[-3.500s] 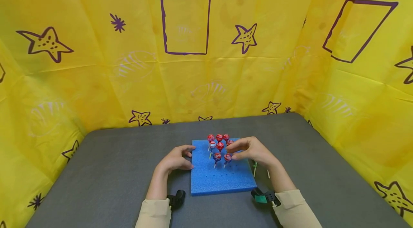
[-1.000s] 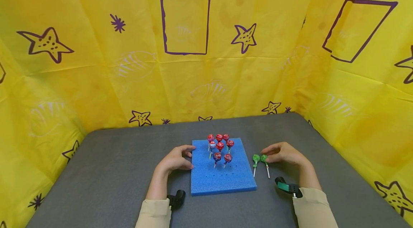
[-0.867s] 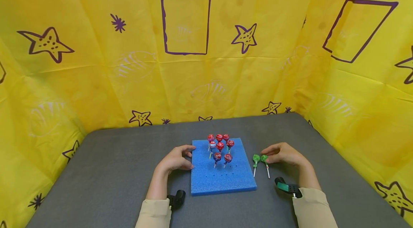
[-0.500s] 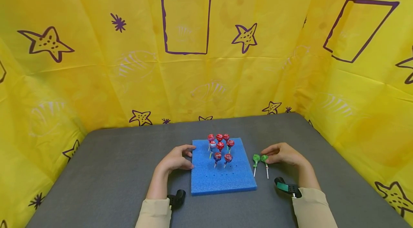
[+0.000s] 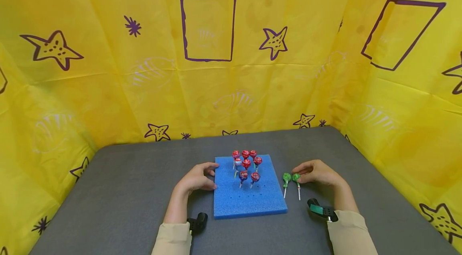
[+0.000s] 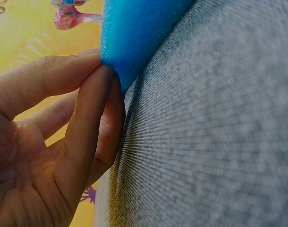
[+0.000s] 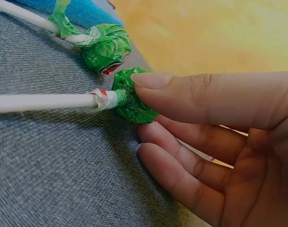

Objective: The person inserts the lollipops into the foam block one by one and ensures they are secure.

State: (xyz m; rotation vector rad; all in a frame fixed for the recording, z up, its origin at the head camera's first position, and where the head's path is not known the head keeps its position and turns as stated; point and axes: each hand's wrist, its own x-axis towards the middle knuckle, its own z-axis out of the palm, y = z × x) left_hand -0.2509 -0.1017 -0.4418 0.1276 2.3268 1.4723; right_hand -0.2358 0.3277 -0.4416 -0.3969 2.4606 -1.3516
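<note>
My left hand (image 5: 197, 177) is at the left edge of a blue foam board (image 5: 249, 207), its fingertips touching the side. In the left wrist view, fingertips (image 6: 106, 71) meet the foam's edge. Several lollipops in red wrappers (image 5: 246, 163) stand upright on their sticks in the board. To the right of the board, my right hand (image 5: 317, 173) pinches the head of a green-wrapped lollipop (image 7: 127, 106) between thumb and fingers; its white stick points away from the hand. A second green lollipop (image 5: 286, 177) lies beside it, nearer the board.
The grey tabletop (image 5: 137, 191) carries the board and the green lollipops. Small holes (image 5: 248, 195) dot the board's front part. Yellow cloth walls (image 5: 144, 94) with purple drawings enclose the back and sides. Each wrist wears a black camera mount (image 5: 321, 209).
My right hand has moved from the front red lollipops over the board rightwards to the green lollipops, then stays on one. The left hand and the board stay in place.
</note>
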